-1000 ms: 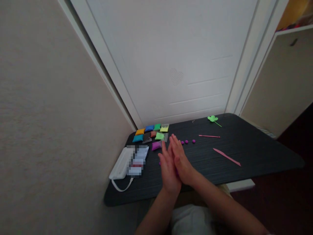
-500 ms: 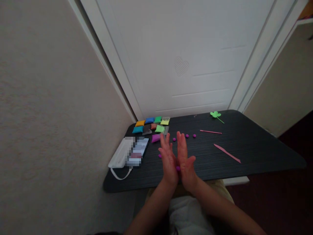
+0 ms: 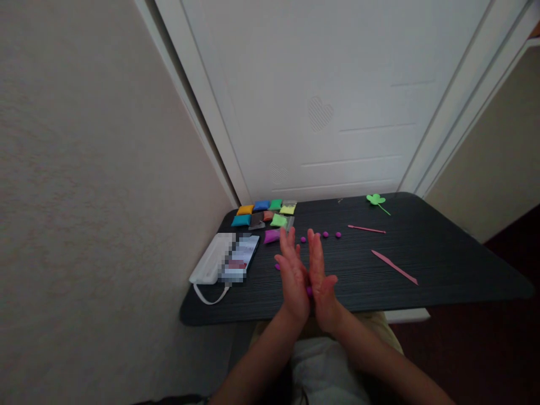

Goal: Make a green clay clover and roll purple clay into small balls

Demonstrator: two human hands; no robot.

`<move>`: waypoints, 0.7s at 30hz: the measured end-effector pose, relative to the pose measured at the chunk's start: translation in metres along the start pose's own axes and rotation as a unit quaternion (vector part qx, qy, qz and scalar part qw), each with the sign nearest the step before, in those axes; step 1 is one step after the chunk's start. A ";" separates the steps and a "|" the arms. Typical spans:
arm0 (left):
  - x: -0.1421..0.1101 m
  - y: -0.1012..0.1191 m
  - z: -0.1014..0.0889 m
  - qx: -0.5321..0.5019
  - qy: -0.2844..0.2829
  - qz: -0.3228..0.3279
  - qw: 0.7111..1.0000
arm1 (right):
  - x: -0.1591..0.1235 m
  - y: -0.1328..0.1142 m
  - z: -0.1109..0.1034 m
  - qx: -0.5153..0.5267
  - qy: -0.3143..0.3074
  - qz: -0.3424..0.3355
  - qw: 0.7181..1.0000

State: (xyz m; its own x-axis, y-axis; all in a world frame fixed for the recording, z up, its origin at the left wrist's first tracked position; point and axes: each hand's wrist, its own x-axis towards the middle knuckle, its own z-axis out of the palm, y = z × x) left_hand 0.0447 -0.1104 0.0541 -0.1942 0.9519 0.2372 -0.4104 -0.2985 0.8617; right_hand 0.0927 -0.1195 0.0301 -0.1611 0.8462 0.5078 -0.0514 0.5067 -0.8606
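Observation:
My left hand (image 3: 294,284) and my right hand (image 3: 325,287) face each other, palms inward and fingers stretched out, over the table's near side. Pressed between the heels of both palms is a small purple clay ball (image 3: 309,291), partly hidden. Beyond the fingertips lie several purple pieces, among them one ball (image 3: 303,240) and another at the right end of the row (image 3: 338,235). One more purple piece (image 3: 277,266) shows just left of my left hand. A purple clay packet (image 3: 271,236) rests behind that hand, partly covered by its fingers.
Several coloured clay packets (image 3: 241,220) sit at the back left of the dark table (image 3: 350,270). A phone (image 3: 247,253) and a white cabled case (image 3: 213,261) lie left. To the right are a thin pink tool (image 3: 366,229), a pink clay knife (image 3: 394,267) and a green clover (image 3: 375,199).
The view has shifted slightly, so the table items sit a little further right. Both hands keep the purple clay ball between their palms, with only a small shift against each other.

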 end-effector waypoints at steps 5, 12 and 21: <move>-0.002 -0.005 -0.002 -0.017 0.004 -0.027 0.999 | 0.000 0.000 -0.001 -0.026 0.005 0.006 1.000; -0.001 0.003 -0.003 -0.028 0.008 -0.005 1.000 | -0.004 0.004 -0.006 -0.073 -0.041 -0.036 0.996; -0.006 -0.002 -0.003 -0.077 -0.025 -0.099 0.992 | 0.004 0.005 -0.016 -0.177 -0.017 -0.091 0.980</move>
State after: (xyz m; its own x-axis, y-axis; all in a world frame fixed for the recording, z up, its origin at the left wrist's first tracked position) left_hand 0.0445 -0.1158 0.0495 -0.0539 0.9940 0.0953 -0.5684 -0.1090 0.8155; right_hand 0.1075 -0.1111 0.0286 -0.2133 0.7331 0.6458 0.2618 0.6798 -0.6851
